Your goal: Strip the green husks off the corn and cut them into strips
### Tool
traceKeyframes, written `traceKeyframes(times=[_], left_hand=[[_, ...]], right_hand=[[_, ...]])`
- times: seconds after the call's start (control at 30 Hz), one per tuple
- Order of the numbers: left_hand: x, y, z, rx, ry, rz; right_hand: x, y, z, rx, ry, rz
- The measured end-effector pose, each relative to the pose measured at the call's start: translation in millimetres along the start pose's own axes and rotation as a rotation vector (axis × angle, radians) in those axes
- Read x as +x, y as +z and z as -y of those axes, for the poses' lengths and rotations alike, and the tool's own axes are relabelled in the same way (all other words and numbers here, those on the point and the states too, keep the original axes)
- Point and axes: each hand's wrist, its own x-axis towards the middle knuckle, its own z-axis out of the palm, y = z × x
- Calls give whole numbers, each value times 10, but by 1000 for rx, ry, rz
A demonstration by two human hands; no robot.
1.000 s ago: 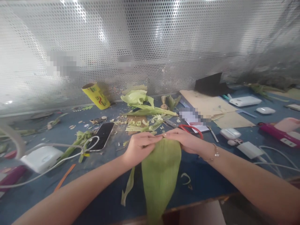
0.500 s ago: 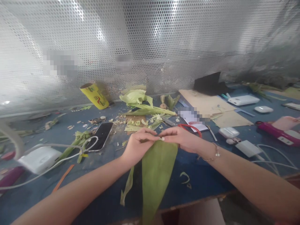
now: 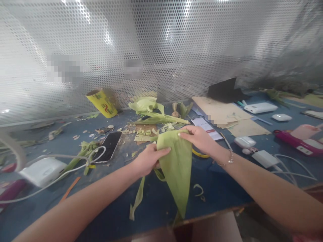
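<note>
A broad green corn husk hangs between my two hands, its wide end up and its tip tapering down toward the table's front edge. My left hand pinches its left side, thumb across the front and fingers behind. At the upper right corner, my right hand grips the top edge between thumb and fingers. Part of a yellow loop shows beneath my right wrist; what it belongs to is hidden. Behind the hands lie cut husk scraps and a bunch of pale green husks.
A dark phone and a white box with cable lie left. A yellow tube leans near the perforated metal panel. Rightward are a lit phone, brown paper, an earbud case and a charger.
The husk has been raised and now tilts, its lower tip in view. My left hand has moved down its left side; my right hand has moved up slightly. Red scissor handles are no longer visible.
</note>
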Motion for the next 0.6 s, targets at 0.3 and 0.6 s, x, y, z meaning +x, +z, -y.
traceKeyframes(times=[0.3, 0.6], left_hand=[[85, -197, -287, -300, 336, -326], [207, -426, -361, -424, 581, -380]], right_hand=[[77, -256, -263, -918, 171, 170], [41, -164, -125, -1040, 332, 203]])
